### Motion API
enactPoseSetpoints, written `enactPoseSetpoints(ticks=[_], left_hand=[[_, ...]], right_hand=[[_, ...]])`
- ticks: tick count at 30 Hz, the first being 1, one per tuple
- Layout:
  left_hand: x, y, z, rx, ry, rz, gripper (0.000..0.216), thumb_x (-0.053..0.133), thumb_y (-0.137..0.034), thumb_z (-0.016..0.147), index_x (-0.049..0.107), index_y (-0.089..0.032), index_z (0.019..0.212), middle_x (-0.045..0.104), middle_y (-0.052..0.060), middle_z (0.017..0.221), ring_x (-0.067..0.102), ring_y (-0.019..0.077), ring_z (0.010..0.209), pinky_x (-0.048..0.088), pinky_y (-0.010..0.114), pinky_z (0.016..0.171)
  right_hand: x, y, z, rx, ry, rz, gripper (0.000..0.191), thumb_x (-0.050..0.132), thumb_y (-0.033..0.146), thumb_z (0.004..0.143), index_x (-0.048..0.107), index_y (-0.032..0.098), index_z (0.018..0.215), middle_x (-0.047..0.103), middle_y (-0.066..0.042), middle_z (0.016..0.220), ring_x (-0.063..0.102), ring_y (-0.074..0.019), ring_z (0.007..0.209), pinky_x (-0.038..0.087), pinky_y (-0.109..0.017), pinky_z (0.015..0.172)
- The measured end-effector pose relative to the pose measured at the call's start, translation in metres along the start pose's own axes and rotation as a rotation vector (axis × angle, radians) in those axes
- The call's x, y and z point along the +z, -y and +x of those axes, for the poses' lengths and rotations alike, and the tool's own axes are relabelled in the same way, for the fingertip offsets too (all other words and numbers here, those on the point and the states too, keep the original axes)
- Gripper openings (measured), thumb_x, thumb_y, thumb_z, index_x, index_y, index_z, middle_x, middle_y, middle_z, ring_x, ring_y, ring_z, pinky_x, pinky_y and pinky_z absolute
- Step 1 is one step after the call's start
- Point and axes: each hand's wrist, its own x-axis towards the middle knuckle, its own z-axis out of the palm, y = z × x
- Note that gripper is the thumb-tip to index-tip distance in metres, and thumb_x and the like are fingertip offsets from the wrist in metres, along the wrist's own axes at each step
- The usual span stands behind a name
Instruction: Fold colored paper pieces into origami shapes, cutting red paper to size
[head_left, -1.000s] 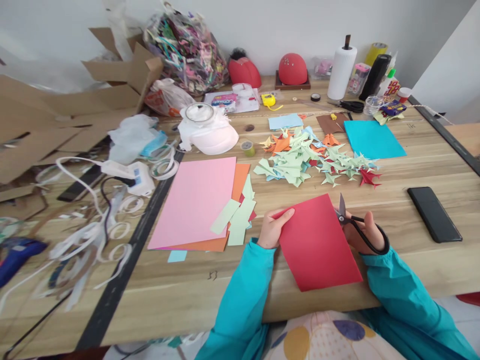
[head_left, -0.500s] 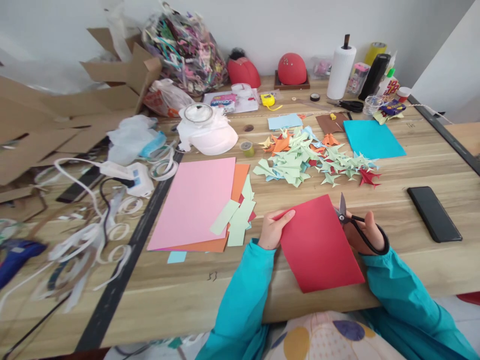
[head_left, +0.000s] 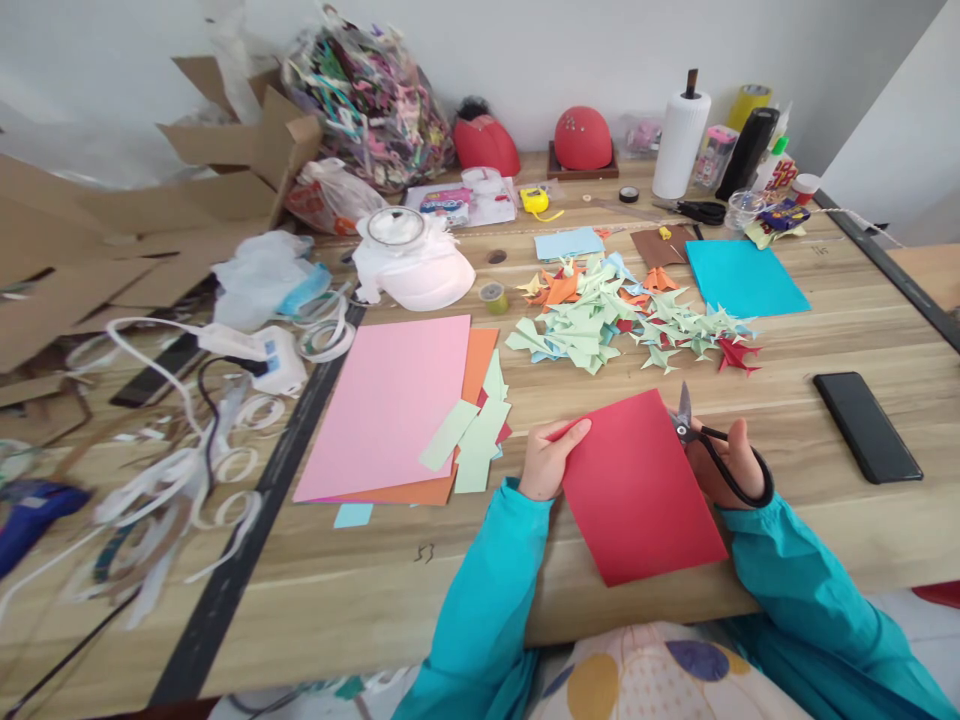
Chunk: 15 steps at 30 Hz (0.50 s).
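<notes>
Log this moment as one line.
left hand: grips red rectangular paper sheet; right hand: holds black-handled metal scissors at sheet's edge; beyond: multicoloured folded-paper shapes on wooden table

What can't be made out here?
All in the head view:
Left grip: some fingers, hidden behind the red sheet.
Scissors: second blade, probably behind the red sheet.
Orange sheet: mostly covered by the pink sheet.
Blue tool: cut off by the left edge.
</notes>
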Motion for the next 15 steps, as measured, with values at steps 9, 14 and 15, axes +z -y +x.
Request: enactPoseSetpoints(ticks=[9, 14, 15], left_hand=[[0.0017, -0.0040, -0.0018, -0.033, 0.023, -0.026, 0.033, 0.079, -0.046, 0.061, 0.074, -0.014, 0.068, 0.070, 0.004, 0.064, 0.061, 0.0157, 0.058, 0.046, 0.024, 0.053], [0.0034, -0.0056, -0.0047, -0.042, 0.088, -0.003, 0.031, 0.079, -0.045, 0.063, 0.074, -0.014, 0.069, 0.070, 0.003, 0.066, 0.059, 0.0136, 0.057, 0.044, 0.023, 0.052], [0.0042, -0.0059, -0.0050, -0.038, 0.078, -0.001, 0.032, 0.079, -0.045, 0.063, 0.074, -0.014, 0.069, 0.070, 0.003, 0.065, 0.058, 0.0135, 0.056, 0.044, 0.023, 0.052]], right_hand=[[0.0002, -0.0026, 0.0010, -0.042, 0.029, 0.033, 0.083, 0.045, 0.084, 0.068, 0.057, 0.023, 0.123, 0.061, -0.011, 0.127, 0.044, -0.0304, 0.131, 0.039, -0.046, 0.105], [-0.0010, -0.0005, 0.0007, 0.003, -0.022, -0.002, 0.086, 0.043, 0.086, 0.065, 0.058, 0.023, 0.121, 0.063, -0.013, 0.123, 0.048, -0.0323, 0.128, 0.041, -0.049, 0.103], [-0.0009, -0.0009, 0.0007, 0.001, -0.037, 0.001, 0.087, 0.042, 0.087, 0.065, 0.058, 0.023, 0.122, 0.063, -0.013, 0.124, 0.048, -0.0325, 0.127, 0.041, -0.049, 0.103]])
